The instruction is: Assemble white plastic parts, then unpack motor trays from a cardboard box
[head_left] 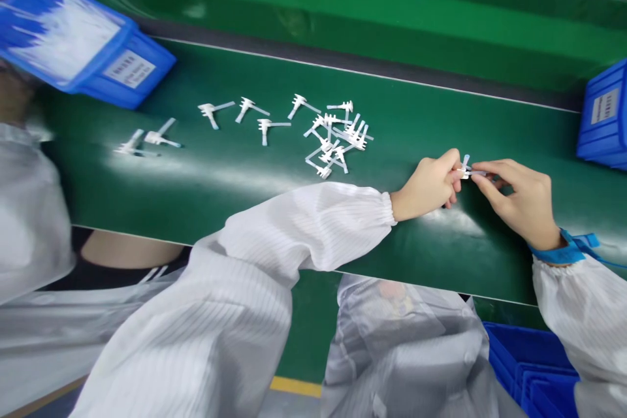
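The green table (441, 117) carries a blue bin (159, 65) at left (heaped with thin white pieces (73, 32)) and another blue bin (602, 137) at right. Between them, the left hand (428, 186), fingers curled closed, and the right hand (526, 199), fingertips pinched, both hold one white tube fitting (465, 170); similar fittings (265, 125) lie scattered leftward.

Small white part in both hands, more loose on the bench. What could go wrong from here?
1. The small white part is held at the fingertips of the left hand and right hand; it might slip onto the green table.
2. The left sleeve lies close to the cluster of loose white parts; a sweep of that arm could scatter them.
3. Those parts overlap, so lifting one may drag others.
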`<state>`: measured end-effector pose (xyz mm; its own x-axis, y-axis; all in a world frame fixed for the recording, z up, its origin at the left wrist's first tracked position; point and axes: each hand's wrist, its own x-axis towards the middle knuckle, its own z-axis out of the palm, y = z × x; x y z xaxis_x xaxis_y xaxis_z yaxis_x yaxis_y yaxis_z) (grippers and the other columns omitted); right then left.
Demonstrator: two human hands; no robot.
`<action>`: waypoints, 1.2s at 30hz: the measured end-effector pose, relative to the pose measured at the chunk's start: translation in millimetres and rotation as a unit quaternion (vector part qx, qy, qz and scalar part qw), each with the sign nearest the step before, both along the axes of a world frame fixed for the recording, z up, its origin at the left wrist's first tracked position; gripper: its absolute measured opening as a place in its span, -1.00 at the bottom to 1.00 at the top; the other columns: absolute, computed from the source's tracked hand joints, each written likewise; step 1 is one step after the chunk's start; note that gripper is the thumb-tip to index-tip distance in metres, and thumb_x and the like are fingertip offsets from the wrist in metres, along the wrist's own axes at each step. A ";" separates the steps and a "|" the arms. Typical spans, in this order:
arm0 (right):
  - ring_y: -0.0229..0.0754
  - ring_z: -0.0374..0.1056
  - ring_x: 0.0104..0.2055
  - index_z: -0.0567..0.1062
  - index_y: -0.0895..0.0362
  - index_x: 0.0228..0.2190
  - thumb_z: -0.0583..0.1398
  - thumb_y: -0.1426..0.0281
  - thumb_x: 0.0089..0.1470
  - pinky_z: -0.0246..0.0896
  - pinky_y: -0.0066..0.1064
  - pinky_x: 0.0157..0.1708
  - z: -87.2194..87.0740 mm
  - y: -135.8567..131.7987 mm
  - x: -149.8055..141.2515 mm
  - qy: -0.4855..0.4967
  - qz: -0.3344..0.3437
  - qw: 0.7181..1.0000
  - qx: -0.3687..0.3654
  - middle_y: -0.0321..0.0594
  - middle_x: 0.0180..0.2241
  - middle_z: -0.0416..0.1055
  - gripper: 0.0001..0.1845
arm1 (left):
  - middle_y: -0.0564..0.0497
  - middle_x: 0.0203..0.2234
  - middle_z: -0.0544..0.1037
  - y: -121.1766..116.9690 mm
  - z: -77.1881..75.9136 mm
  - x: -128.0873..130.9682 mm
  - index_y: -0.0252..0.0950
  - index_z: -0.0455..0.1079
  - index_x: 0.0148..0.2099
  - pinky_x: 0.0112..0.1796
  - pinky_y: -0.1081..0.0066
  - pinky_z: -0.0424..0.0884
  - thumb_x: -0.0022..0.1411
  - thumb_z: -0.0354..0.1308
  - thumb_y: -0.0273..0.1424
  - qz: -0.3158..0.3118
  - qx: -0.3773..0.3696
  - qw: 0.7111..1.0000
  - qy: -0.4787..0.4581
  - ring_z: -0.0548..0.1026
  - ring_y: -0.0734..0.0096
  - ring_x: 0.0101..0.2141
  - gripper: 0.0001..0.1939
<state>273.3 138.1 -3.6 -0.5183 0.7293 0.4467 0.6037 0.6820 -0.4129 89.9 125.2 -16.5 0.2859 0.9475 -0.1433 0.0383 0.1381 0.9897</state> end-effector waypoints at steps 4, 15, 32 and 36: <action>-0.28 0.38 -0.51 0.60 0.12 -0.31 0.26 0.46 0.20 0.27 -0.42 -0.48 -2.5 -1.0 -3.1 0.000 0.006 1.000 0.030 -0.21 -0.36 0.59 -0.92 | 0.25 -0.63 0.33 0.0 3.5 -1.1 -0.25 0.10 -0.38 -0.69 0.66 0.34 0.32 -0.06 -0.66 -0.004 -0.014 1.000 0.001 0.39 0.67 -0.70 -0.74; -0.28 0.39 -0.53 0.62 0.08 -0.34 0.20 0.47 0.25 0.23 -0.44 -0.49 -9.7 -2.1 -8.3 0.026 0.016 0.999 0.017 -0.30 -0.54 0.48 -0.82 | 0.25 -0.65 0.34 1.5 3.0 -3.0 -0.26 0.11 -0.40 -0.71 0.68 0.27 0.28 -0.06 -0.69 -0.018 -0.020 0.999 0.017 0.39 0.66 -0.73 -0.72; -0.23 0.39 -0.54 0.56 0.11 -0.49 0.16 0.47 0.16 0.23 -0.42 -0.49 -19.0 -6.6 -37.4 0.055 -0.111 0.992 -0.003 -0.26 -0.52 0.53 -0.77 | 0.23 -0.68 0.37 2.8 3.1 -2.0 -0.27 0.11 -0.43 -0.67 0.66 0.35 0.27 -0.08 -0.72 0.043 -0.050 0.997 -0.027 0.46 0.60 -0.71 -0.70; -0.22 0.38 -0.53 0.50 0.11 -0.53 0.15 0.48 0.12 0.22 -0.42 -0.47 -17.2 -5.5 -40.3 0.051 -0.117 0.992 -0.009 -0.26 -0.55 0.50 -0.78 | 0.24 -0.68 0.37 2.7 2.4 -1.3 -0.28 0.10 -0.43 -0.66 0.67 0.36 0.28 -0.07 -0.71 0.042 -0.042 0.998 -0.024 0.45 0.62 -0.71 -0.70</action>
